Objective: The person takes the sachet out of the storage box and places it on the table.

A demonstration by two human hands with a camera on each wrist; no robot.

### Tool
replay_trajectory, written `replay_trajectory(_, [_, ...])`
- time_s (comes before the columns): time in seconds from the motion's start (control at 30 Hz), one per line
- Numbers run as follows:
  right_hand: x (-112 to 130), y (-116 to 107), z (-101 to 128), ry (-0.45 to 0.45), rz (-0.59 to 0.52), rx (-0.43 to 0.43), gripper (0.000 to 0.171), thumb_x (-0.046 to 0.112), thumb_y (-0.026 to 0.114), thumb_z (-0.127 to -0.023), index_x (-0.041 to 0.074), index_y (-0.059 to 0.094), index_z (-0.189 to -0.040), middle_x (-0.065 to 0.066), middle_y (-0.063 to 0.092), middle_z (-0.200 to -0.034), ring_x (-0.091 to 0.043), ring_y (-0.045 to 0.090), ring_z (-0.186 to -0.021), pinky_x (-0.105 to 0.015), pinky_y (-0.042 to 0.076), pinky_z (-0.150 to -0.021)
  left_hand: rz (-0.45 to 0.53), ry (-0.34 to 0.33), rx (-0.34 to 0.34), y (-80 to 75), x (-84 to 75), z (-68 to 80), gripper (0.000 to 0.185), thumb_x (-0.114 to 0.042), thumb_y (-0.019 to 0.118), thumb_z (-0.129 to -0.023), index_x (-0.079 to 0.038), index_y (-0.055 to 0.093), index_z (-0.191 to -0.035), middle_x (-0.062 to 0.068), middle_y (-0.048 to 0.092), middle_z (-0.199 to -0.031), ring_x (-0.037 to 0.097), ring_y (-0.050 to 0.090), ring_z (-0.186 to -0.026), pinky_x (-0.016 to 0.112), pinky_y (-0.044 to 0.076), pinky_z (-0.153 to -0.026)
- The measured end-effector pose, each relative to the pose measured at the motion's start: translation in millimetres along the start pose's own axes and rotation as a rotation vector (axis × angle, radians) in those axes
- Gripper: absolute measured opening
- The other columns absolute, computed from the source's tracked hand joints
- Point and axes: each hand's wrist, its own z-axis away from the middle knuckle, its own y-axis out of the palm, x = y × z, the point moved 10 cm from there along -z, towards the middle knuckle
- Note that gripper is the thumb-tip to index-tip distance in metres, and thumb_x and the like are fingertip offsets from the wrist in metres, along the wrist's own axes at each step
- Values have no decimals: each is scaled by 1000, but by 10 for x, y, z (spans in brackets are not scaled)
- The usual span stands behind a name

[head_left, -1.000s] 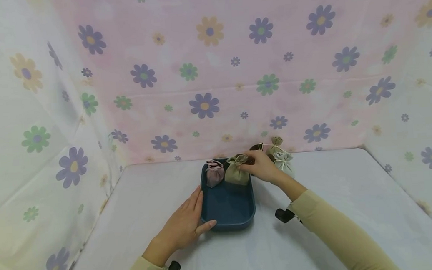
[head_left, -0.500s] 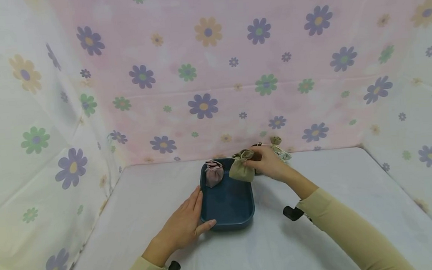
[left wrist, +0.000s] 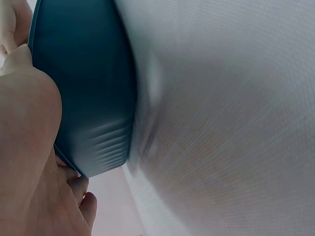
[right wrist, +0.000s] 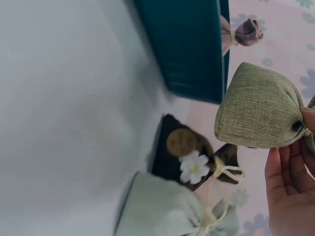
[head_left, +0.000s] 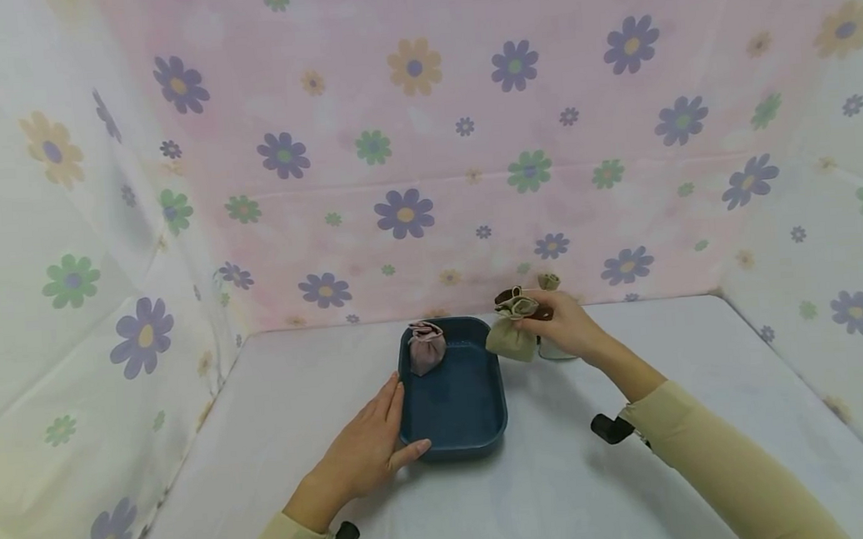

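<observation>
Up at the gathered neck, the right hand pinched an olive-green linen pouch, and that grip held the pouch hanging in the air just outside the tray's right rim, at about two o'clock from the tray's middle. Close behind the pouch, toward twelve o'clock, a dark brown pouch with a round tag and a small white flower stood on the desk, with a pale grey-green pouch beside it, mostly hidden by the hand in the head view. A fourth, tan pouch top showed against the backdrop. The teal tray held a mauve pouch in its far-left corner, near eleven o'clock. The left hand lay with straight fingers along the tray's left wall and the thumb against the near rim at seven o'clock, clenching nothing. A flowered cloth hung behind and at both sides.
</observation>
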Motion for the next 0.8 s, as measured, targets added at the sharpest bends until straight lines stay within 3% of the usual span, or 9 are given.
replay_trajectory(0.17, [-143, -79, 44, 25, 53, -36, 24, 9, 72, -95, -2, 70, -117, -14, 69, -105, -23, 63, -91, -28, 55, -74, 11, 1, -3, -14, -8, 1, 101, -70, 39, -101, 9, 18, -160, 24, 7, -169, 35, 19, -155, 49, 27, -122])
replay_trajectory(0.23, [-205, -94, 68, 41, 68, -42, 16, 8, 72, -96, -2, 70, -108, -13, 69, -98, -23, 62, -88, -27, 53, -71, 10, 0, -2, -8, -7, -1, 101, -71, 38, -101, 9, 18, -160, 24, 7, -169, 35, 19, -155, 49, 27, -122])
replay_trajectory(0.43, [-332, -83, 126, 68, 98, -54, 10, 8, 72, -95, -1, 70, -98, -11, 69, -92, -20, 61, -84, -28, 51, -68, 12, -7, 8, 14, 12, 2, 102, -72, 37, -101, 8, 16, -160, 21, 2, -170, 34, 17, -156, 48, 26, -123])
replay_trajectory(0.67, [-480, 13, 168, 105, 141, -87, 10, 9, 74, -92, 1, 69, -95, -9, 65, -93, -20, 55, -85, -31, 46, -69, 15, -5, -6, 9, 21, 2, 102, -72, 36, -100, 8, 16, -160, 22, 5, -170, 34, 18, -156, 48, 27, -123])
replay_trajectory(0.8, [-527, 73, 186, 110, 167, -110, 15, 9, 74, -91, -2, 70, -100, -11, 67, -93, -19, 56, -84, -31, 46, -70, 14, 1, -10, 20, 16, -6, 102, -72, 36, -100, 8, 16, -160, 22, 4, -170, 34, 17, -156, 48, 27, -123])
